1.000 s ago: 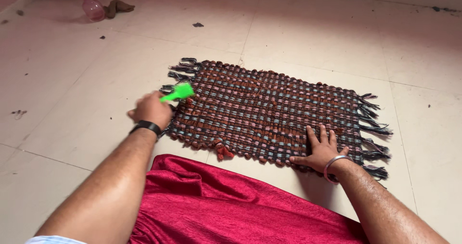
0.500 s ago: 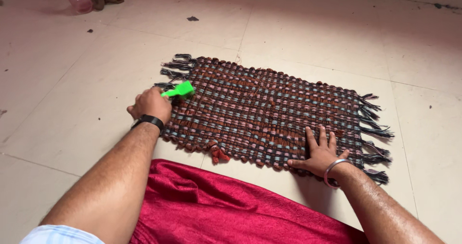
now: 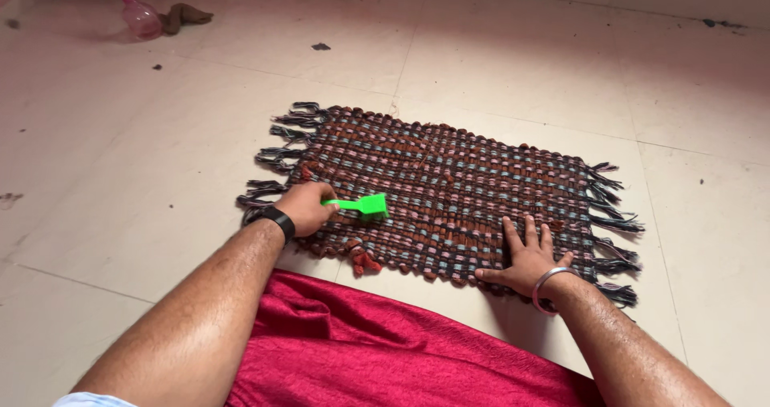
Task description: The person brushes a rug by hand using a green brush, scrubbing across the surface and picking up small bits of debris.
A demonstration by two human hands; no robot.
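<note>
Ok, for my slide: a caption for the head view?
Left hand brushes a woven mat with a green brush; right hand lies flat on it.

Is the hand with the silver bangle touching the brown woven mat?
Touching. The head view shows the right hand lying flat, fingers spread, pressed on the brown woven fringed mat near its right end, with no gap visible.

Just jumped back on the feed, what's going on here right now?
A person kneeling on a tiled floor works on a woven mat with fringed ends. The left hand grips a green brush, its head lying on the mat's near left part. The right hand lies flat, fingers spread, pressing down the mat's near right corner. A red cloth covers the lap. Dark bits of debris lie scattered on the tiles; a pink bottle lies at far left.
</note>
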